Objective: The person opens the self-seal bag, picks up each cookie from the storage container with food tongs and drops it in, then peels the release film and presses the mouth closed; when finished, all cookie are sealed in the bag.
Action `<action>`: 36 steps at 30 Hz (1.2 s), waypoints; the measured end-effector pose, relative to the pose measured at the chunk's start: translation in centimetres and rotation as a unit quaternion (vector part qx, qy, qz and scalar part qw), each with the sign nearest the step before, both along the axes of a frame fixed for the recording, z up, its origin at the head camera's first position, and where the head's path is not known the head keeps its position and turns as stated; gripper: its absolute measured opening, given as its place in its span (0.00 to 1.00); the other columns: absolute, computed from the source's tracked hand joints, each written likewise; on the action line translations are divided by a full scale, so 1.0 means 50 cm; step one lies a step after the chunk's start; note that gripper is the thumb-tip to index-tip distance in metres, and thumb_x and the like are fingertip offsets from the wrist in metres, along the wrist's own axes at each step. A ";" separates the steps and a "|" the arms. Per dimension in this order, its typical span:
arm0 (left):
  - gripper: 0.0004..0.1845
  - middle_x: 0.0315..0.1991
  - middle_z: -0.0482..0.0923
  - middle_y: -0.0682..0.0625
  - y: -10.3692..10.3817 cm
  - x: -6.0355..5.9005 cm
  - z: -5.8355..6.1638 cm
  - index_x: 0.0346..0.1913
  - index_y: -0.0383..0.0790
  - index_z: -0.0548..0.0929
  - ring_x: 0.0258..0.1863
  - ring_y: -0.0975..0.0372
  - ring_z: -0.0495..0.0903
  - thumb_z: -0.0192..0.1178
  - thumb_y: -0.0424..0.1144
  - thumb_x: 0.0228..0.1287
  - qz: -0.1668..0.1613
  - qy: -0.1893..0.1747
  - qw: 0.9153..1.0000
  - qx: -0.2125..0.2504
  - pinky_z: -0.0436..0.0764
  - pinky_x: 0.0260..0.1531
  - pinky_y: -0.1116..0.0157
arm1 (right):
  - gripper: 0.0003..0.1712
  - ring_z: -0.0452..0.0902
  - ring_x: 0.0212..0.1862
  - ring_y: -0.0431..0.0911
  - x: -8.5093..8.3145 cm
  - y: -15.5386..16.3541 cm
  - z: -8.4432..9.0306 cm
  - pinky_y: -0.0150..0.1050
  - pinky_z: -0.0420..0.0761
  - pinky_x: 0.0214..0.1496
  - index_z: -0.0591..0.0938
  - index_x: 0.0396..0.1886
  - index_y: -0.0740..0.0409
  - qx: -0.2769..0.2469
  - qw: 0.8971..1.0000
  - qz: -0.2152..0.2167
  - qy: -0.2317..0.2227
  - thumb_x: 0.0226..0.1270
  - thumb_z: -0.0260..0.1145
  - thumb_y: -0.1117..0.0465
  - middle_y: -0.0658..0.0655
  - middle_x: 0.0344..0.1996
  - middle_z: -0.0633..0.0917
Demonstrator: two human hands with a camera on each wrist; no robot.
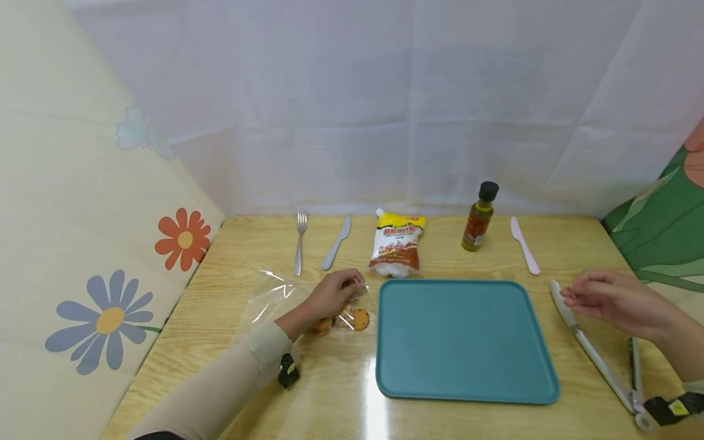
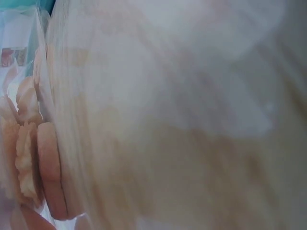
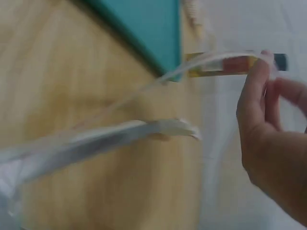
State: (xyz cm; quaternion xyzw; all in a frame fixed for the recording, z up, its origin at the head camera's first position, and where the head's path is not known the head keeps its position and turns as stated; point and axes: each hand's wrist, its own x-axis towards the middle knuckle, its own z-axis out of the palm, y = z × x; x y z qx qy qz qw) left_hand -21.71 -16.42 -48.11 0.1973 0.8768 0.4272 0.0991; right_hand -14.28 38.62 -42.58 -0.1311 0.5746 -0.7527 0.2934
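Note:
My left hand [image 1: 335, 293] pinches the clear plastic bag [image 1: 269, 299] at left of centre, its fingers curled over the upper part. Round brown cookies [image 1: 360, 319] show through the film below the fingers; the hand covers part of the bag. In the left wrist view the film [image 2: 144, 96] fills most of the picture. At the right, my right hand [image 1: 616, 299] pinches the pale tip of one arm of the metal tongs [image 1: 599, 360]. The right wrist view has that arm reaching up to the fingertips, with the tongs' other arm [image 3: 110, 141] spread away from it.
Between the hands lies a teal tray [image 1: 462, 342]. Behind stand or lie a fork [image 1: 299, 244], a grey knife [image 1: 337, 244], a white and yellow spouted pouch [image 1: 397, 244], a dark-capped bottle [image 1: 478, 223] and a pink knife [image 1: 525, 247]. A white cloth [image 1: 352, 110] hangs at the table's back.

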 end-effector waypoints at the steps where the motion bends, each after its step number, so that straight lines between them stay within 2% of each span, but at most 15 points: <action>1: 0.06 0.25 0.74 0.55 0.000 0.000 0.001 0.40 0.44 0.83 0.27 0.63 0.73 0.59 0.37 0.78 0.000 0.000 1.000 0.000 0.73 0.31 0.66 | 0.24 0.87 0.51 0.44 -0.003 -0.005 -0.010 0.37 0.85 0.53 0.86 0.49 0.61 0.003 1.000 -0.018 -0.009 0.84 0.41 0.73 0.55 0.48 0.89; 3: 0.06 0.25 0.74 0.55 0.001 0.000 0.002 0.40 0.44 0.83 0.27 0.64 0.73 0.58 0.37 0.78 -0.001 -0.001 1.000 0.000 0.73 0.31 0.66 | 0.22 0.88 0.49 0.44 -0.009 -0.014 -0.025 0.36 0.85 0.52 0.87 0.47 0.61 0.027 0.998 -0.052 -0.011 0.84 0.45 0.73 0.56 0.46 0.90; 6: 0.06 0.25 0.74 0.54 0.002 -0.001 0.003 0.40 0.44 0.84 0.27 0.63 0.73 0.58 0.37 0.78 -0.003 -0.001 1.000 0.000 0.73 0.31 0.66 | 0.17 0.89 0.45 0.43 -0.017 -0.030 -0.036 0.33 0.86 0.47 0.87 0.44 0.62 0.098 0.990 -0.103 0.003 0.83 0.51 0.71 0.55 0.42 0.90; 10: 0.06 0.25 0.74 0.54 0.002 -0.003 0.003 0.40 0.44 0.84 0.27 0.63 0.73 0.59 0.37 0.78 -0.004 0.001 1.000 -0.002 0.73 0.31 0.66 | 0.11 0.88 0.41 0.39 -0.031 -0.053 -0.036 0.31 0.86 0.42 0.86 0.43 0.65 0.214 0.965 -0.145 0.033 0.81 0.56 0.68 0.51 0.37 0.90; 14: 0.06 0.26 0.75 0.54 0.001 -0.004 0.003 0.40 0.44 0.84 0.27 0.63 0.73 0.59 0.38 0.77 -0.004 0.001 1.000 -0.004 0.74 0.32 0.65 | 0.13 0.86 0.39 0.36 -0.045 -0.070 -0.031 0.32 0.86 0.42 0.82 0.46 0.76 0.297 0.940 -0.156 0.067 0.80 0.56 0.68 0.49 0.36 0.89; 16: 0.06 0.26 0.75 0.54 0.001 -0.004 0.003 0.40 0.44 0.84 0.27 0.62 0.73 0.59 0.38 0.77 -0.003 -0.001 1.000 -0.004 0.74 0.32 0.65 | 0.15 0.84 0.37 0.35 -0.050 -0.075 -0.026 0.32 0.86 0.41 0.81 0.48 0.80 0.339 0.924 -0.154 0.090 0.80 0.57 0.67 0.50 0.36 0.88; 18: 0.06 0.26 0.75 0.54 0.000 -0.004 0.003 0.40 0.44 0.84 0.27 0.63 0.73 0.59 0.38 0.78 -0.002 -0.004 1.000 -0.004 0.73 0.32 0.65 | 0.17 0.82 0.37 0.36 -0.054 -0.078 -0.022 0.34 0.85 0.39 0.81 0.50 0.80 0.392 0.900 -0.145 0.123 0.80 0.59 0.65 0.54 0.38 0.88; 21: 0.06 0.25 0.74 0.54 0.000 -0.004 0.002 0.40 0.44 0.84 0.27 0.63 0.73 0.59 0.37 0.78 -0.002 -0.005 1.000 -0.002 0.73 0.31 0.65 | 0.17 0.81 0.41 0.43 -0.062 -0.079 -0.017 0.38 0.81 0.40 0.84 0.50 0.75 0.465 0.859 -0.123 0.173 0.78 0.62 0.61 0.62 0.42 0.88; 23: 0.06 0.25 0.74 0.54 0.000 -0.003 0.002 0.40 0.44 0.84 0.27 0.63 0.73 0.58 0.37 0.78 -0.002 -0.006 1.000 -0.002 0.73 0.31 0.65 | 0.17 0.82 0.45 0.52 -0.069 -0.077 -0.016 0.43 0.81 0.43 0.86 0.49 0.73 0.490 0.843 -0.109 0.193 0.78 0.64 0.59 0.66 0.45 0.88; 24: 0.06 0.25 0.74 0.54 0.000 -0.003 0.003 0.40 0.43 0.84 0.27 0.62 0.73 0.58 0.37 0.78 -0.002 -0.005 1.000 -0.002 0.73 0.32 0.65 | 0.17 0.82 0.49 0.56 -0.073 -0.076 -0.016 0.46 0.82 0.46 0.86 0.49 0.72 0.494 0.840 -0.104 0.197 0.78 0.64 0.59 0.67 0.46 0.88; 28: 0.06 0.26 0.75 0.53 0.000 -0.001 0.005 0.41 0.44 0.84 0.28 0.62 0.73 0.59 0.37 0.78 -0.001 -0.008 1.000 -0.003 0.74 0.32 0.64 | 0.18 0.80 0.54 0.67 -0.086 -0.070 -0.021 0.54 0.81 0.51 0.86 0.50 0.72 0.491 0.845 -0.090 0.191 0.78 0.64 0.59 0.67 0.46 0.88; 34: 0.06 0.27 0.75 0.53 0.001 -0.001 0.004 0.41 0.44 0.84 0.28 0.62 0.73 0.59 0.38 0.77 0.000 -0.010 1.000 -0.005 0.74 0.32 0.65 | 0.17 0.81 0.53 0.63 -0.097 -0.062 -0.031 0.45 0.81 0.47 0.86 0.50 0.73 0.497 0.840 -0.086 0.198 0.78 0.63 0.61 0.68 0.46 0.88; 36: 0.06 0.27 0.75 0.54 0.001 -0.002 0.003 0.41 0.44 0.84 0.28 0.62 0.73 0.59 0.38 0.77 0.000 -0.010 1.000 -0.006 0.74 0.32 0.65 | 0.17 0.81 0.53 0.63 -0.099 -0.061 -0.034 0.46 0.81 0.48 0.86 0.50 0.73 0.497 0.840 -0.086 0.199 0.78 0.63 0.61 0.69 0.46 0.88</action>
